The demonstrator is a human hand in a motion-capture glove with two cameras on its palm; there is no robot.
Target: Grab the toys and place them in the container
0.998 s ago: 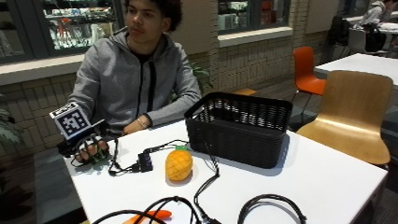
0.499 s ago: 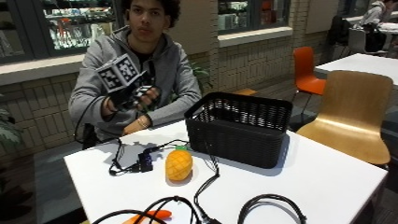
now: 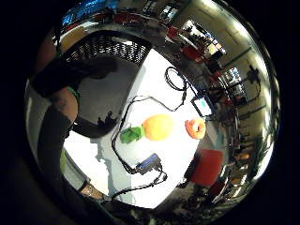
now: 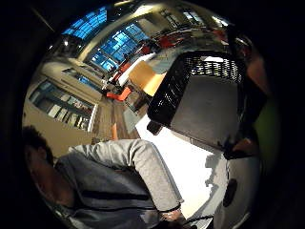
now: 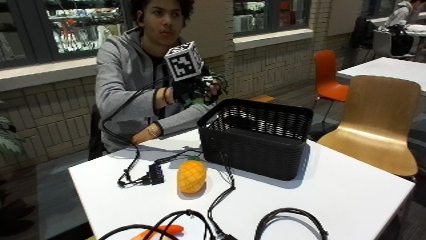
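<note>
Toys lie on the white counter (image 5: 346,185), below and in front of the raised hands: an orange toy (image 5: 156,231) at the near edge, farthest left, then a yellow pineapple toy (image 5: 192,176) with a green top, lying just beside the black basket (image 5: 256,137). The gloved right hand (image 5: 193,90) is up in the air above the basket's far left corner, fingers curled round something green (image 5: 197,98); what it is cannot be told. The little-finger palm view shows the pineapple toy and the orange ring-shaped toy well beneath that hand. The bare hand rests at the counter's far edge, mostly hidden.
</note>
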